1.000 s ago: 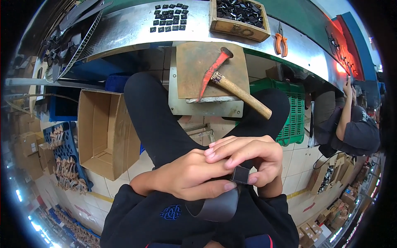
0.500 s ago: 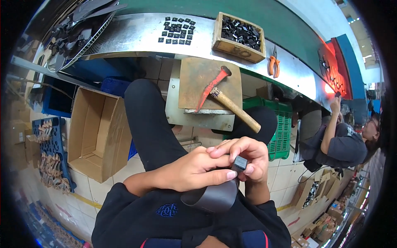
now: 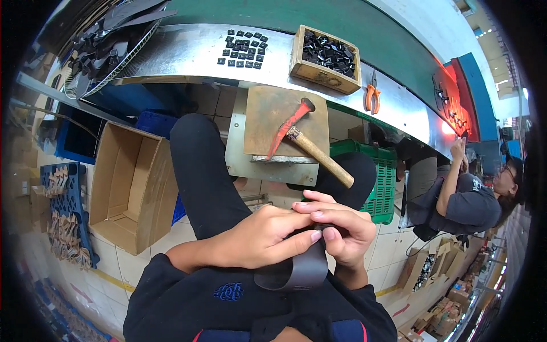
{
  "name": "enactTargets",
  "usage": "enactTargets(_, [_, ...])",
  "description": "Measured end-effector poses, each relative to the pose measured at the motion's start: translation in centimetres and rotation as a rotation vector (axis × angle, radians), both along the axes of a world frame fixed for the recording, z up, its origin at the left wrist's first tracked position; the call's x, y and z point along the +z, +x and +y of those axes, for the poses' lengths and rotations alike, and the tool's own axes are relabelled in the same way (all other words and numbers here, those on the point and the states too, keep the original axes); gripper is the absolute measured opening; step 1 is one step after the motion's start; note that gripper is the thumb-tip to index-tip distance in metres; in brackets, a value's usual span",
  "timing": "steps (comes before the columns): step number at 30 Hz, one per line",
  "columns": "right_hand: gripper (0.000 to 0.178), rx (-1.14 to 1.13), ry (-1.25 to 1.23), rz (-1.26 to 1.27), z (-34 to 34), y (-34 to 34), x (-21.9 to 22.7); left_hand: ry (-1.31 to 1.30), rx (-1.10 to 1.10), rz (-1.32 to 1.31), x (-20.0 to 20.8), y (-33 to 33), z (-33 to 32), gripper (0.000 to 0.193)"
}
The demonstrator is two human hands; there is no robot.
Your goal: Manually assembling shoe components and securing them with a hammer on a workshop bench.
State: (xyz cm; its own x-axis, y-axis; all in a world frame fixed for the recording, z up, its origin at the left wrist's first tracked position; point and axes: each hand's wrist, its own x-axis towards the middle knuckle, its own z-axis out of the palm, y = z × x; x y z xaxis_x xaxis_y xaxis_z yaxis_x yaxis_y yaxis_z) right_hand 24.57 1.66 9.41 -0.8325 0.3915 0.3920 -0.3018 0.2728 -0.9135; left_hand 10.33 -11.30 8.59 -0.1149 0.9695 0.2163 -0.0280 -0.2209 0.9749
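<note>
Block (image 3: 323, 226) now mostly behind right fingers (image 3: 346, 219)

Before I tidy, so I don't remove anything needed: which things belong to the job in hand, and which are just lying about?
In the job:
strap, held
probably the hammer
probably the black pieces

Apparently just lying about:
carton
green crate
shoes

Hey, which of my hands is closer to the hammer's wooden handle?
Right: your right hand is on the near side of the wooden handle, nearest its end; your left hand is farther off, to the left.
</note>
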Motion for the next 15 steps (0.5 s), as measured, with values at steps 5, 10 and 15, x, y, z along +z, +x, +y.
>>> enactTargets(5, [0.024, -0.079, -0.026, -0.038, -0.3, -0.4, -0.1, -0.065, -0.003, 0.019, -0.1, -0.2, 0.1, 0.025])
enactTargets(10, [0.028, 0.057, -0.329, -0.431, 1.5, -0.1, 0.4, -0.366, -0.064, -0.269, -1.0, -0.6, 0.5, 0.029])
enactTargets(15, [0.034, 0.257, -0.646, -0.356, 3.6, 0.0, -1.6, -0.37, -0.197, -0.464, 0.1, -1.0, 0.7, 0.033])
